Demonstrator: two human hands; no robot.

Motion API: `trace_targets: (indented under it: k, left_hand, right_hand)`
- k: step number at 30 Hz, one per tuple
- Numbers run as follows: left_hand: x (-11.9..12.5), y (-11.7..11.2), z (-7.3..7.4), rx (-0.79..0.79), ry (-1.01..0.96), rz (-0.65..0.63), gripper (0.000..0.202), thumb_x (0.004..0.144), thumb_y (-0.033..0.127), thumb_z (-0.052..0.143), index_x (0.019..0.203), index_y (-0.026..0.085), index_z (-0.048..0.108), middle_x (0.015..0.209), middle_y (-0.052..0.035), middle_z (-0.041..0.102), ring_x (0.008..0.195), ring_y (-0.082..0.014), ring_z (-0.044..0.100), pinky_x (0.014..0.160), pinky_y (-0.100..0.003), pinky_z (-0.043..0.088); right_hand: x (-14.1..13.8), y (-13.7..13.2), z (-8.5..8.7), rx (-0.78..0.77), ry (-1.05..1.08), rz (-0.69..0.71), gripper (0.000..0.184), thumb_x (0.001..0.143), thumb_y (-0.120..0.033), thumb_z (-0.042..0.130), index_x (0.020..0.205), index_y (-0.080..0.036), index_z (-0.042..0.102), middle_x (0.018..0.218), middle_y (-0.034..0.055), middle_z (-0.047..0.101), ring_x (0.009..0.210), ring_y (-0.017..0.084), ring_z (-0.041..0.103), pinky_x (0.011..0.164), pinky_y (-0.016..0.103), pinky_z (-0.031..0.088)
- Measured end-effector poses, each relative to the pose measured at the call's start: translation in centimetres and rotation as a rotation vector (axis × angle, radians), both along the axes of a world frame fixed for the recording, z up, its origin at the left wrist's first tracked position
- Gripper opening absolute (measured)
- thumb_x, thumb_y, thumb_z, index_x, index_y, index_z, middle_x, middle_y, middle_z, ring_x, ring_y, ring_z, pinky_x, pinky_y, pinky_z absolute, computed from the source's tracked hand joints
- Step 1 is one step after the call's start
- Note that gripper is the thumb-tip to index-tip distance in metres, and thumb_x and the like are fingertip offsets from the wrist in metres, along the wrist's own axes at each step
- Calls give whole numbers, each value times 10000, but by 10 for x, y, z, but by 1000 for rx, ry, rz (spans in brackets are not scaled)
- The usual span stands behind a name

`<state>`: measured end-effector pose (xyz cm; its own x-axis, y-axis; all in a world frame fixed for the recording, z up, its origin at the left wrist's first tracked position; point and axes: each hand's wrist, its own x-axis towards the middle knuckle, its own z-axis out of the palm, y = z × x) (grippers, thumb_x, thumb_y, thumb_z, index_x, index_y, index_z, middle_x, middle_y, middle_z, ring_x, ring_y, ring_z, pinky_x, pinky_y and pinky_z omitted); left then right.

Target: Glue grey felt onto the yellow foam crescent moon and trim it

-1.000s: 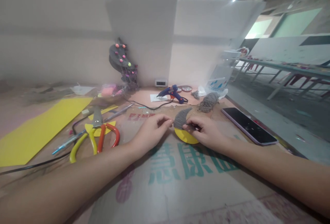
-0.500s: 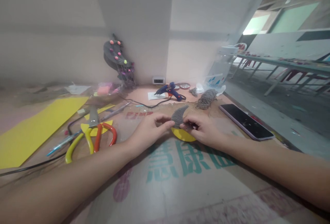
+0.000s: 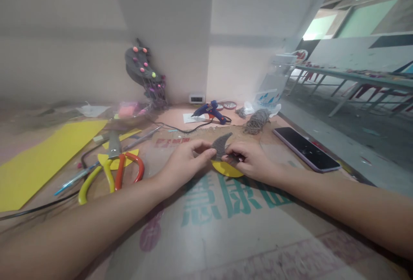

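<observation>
Between my hands is a yellow crescent cutout [image 3: 227, 169], its upper horn covered with grey yarn [image 3: 220, 146]. The lower curve shows bare yellow near the cardboard surface. My left hand [image 3: 190, 159] pinches the left edge of the crescent between thumb and fingers. On the other side, my right hand [image 3: 253, 159] has its fingers curled closed against the yarn-covered part. Something small and dark shows at its fingertips, too small to name. A loose bundle of grey yarn [image 3: 257, 121] lies beyond my right hand.
Scissors [image 3: 116, 159] with yellow and orange handles lie left beside a pen [image 3: 75, 180] and a yellow sheet [image 3: 48, 164]. A blue glue gun [image 3: 211, 112] sits behind my hands. A phone [image 3: 306, 149] rests at the right edge. A grey crescent decoration [image 3: 138, 65] stands against the wall.
The whole view has shifted slightly, so things sit a little further left. Both hands keep their hold on the crescent with hardly any movement.
</observation>
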<state>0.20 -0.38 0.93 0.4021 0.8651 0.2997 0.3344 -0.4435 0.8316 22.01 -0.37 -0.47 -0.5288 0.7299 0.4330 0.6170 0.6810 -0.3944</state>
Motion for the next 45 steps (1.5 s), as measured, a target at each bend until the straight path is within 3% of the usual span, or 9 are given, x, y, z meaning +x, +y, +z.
trace_targets:
  k: [12, 16, 20, 25, 31, 35, 40, 45]
  left_hand:
    - [-1, 3, -5, 23, 5, 21, 366, 941, 408, 425, 740, 169, 614, 731, 5, 630, 736, -161, 574, 661, -238, 423]
    - [0, 2, -4, -34, -7, 20, 314, 893, 441, 513, 843, 171, 664, 830, -13, 685, 803, -181, 609, 723, -253, 447]
    - [1, 1, -1, -19, 32, 51, 268, 869, 399, 558, 786, 165, 659, 770, -9, 672, 760, -171, 597, 710, -250, 437]
    - [0, 3, -4, -5, 25, 20, 365, 928, 421, 448, 742, 161, 622, 715, 0, 615, 709, -153, 556, 640, -237, 415]
    - [2, 1, -3, -19, 143, -75, 269, 875, 390, 548, 765, 159, 632, 707, 17, 596, 681, -138, 536, 621, -231, 397]
    - [2, -1, -2, -66, 98, -119, 268, 899, 373, 509, 789, 161, 631, 710, 24, 585, 670, -124, 521, 604, -217, 385]
    - [1, -1, -1, -98, 84, -119, 352, 932, 390, 449, 660, 177, 515, 563, 50, 459, 540, -103, 418, 514, -215, 316]
    - [0, 1, -4, -95, 84, -97, 383, 939, 426, 427, 643, 189, 474, 542, 44, 445, 539, -117, 414, 503, -226, 304]
  right_hand:
    - [0, -1, 0, 56, -14, 48, 80, 843, -192, 580, 767, -169, 587, 623, -18, 549, 543, 89, 434, 529, 198, 312]
    - [-1, 0, 0, 49, -11, 47, 83, 847, -206, 584, 775, -167, 592, 621, -19, 546, 551, 91, 439, 532, 200, 310]
    - [0, 0, -1, 34, -10, 49, 39, 828, -179, 602, 791, -168, 606, 642, -22, 555, 564, 87, 453, 540, 193, 316]
    - [1, -1, -1, 41, -16, 48, 27, 802, -141, 609, 799, -166, 618, 639, -23, 557, 561, 86, 454, 541, 195, 311]
    - [0, -2, 1, 25, -8, 44, 33, 819, -177, 605, 794, -160, 618, 643, -13, 569, 564, 90, 463, 543, 198, 316]
    - [-1, -2, 2, 4, -8, 50, 48, 831, -187, 594, 798, -160, 614, 656, -8, 575, 566, 91, 470, 547, 201, 321]
    - [0, -2, 2, 33, -3, 67, 68, 840, -181, 580, 778, -160, 600, 642, -10, 564, 569, 94, 462, 551, 205, 322]
    - [-2, -4, 8, -43, 67, 84, 180, 901, -254, 507, 785, -162, 611, 692, 21, 616, 634, 122, 531, 601, 228, 379]
